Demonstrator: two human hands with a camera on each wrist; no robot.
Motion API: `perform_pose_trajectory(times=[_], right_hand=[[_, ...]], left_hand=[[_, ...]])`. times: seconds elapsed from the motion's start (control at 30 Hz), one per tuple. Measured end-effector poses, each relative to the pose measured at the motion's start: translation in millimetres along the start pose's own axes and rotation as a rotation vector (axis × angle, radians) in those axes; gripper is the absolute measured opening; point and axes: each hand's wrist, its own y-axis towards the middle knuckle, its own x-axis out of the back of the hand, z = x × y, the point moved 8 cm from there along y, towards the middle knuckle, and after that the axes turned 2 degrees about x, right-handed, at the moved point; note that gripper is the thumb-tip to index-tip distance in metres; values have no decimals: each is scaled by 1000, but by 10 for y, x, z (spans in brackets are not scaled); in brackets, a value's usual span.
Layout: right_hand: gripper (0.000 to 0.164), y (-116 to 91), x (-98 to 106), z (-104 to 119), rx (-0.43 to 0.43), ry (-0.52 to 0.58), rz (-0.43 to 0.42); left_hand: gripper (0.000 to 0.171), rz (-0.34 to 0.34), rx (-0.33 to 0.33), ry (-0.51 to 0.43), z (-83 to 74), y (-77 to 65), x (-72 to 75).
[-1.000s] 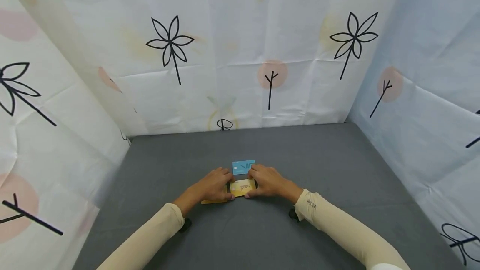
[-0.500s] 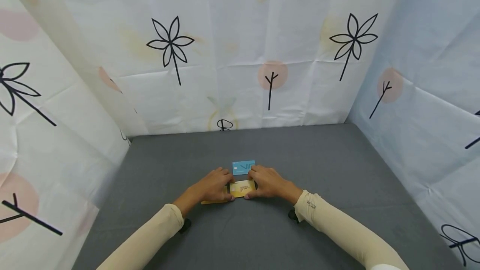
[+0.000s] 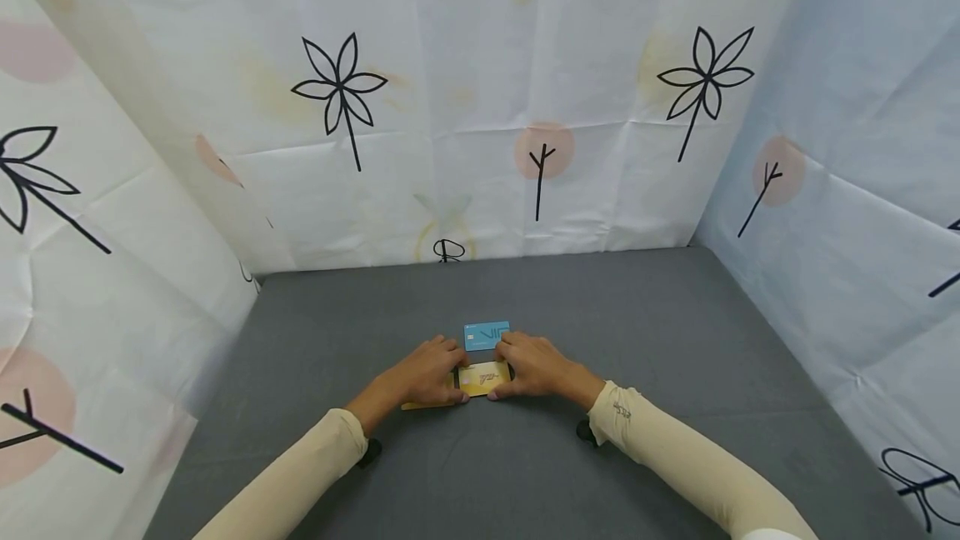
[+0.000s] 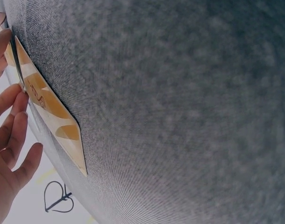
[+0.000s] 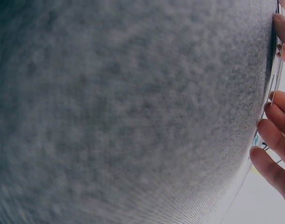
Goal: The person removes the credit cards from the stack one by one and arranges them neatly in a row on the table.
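A pale yellow card (image 3: pixel 483 378) sits between my two hands in the head view, a dark strip showing at its left side. My left hand (image 3: pixel 427 371) pinches its left end, thumb at the near corner and fingers at the far one. On the opposite end my right hand (image 3: pixel 536 365) grips it the same way. Partly under the left hand lies another yellow card (image 4: pixel 53 107), flat on the cloth in the left wrist view. Just beyond the hands is a blue card (image 3: pixel 483 335), its right edge overlapped by the right fingers. The right wrist view shows the fingers (image 5: pixel 273 140) beside thin card edges.
Grey cloth (image 3: pixel 600 298) covers the table. White patterned sheets (image 3: pixel 465 90) stand at its back and both sides. A small dark object (image 3: pixel 587 432) shows below the right wrist, and another dark object (image 3: pixel 370 452) below the left.
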Motion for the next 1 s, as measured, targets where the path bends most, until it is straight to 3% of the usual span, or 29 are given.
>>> perform_pose_trajectory(times=[1.0], right_hand=[[54, 6, -33, -4, 48, -70, -35]], left_hand=[[49, -39, -6, 11, -7, 5, 2]])
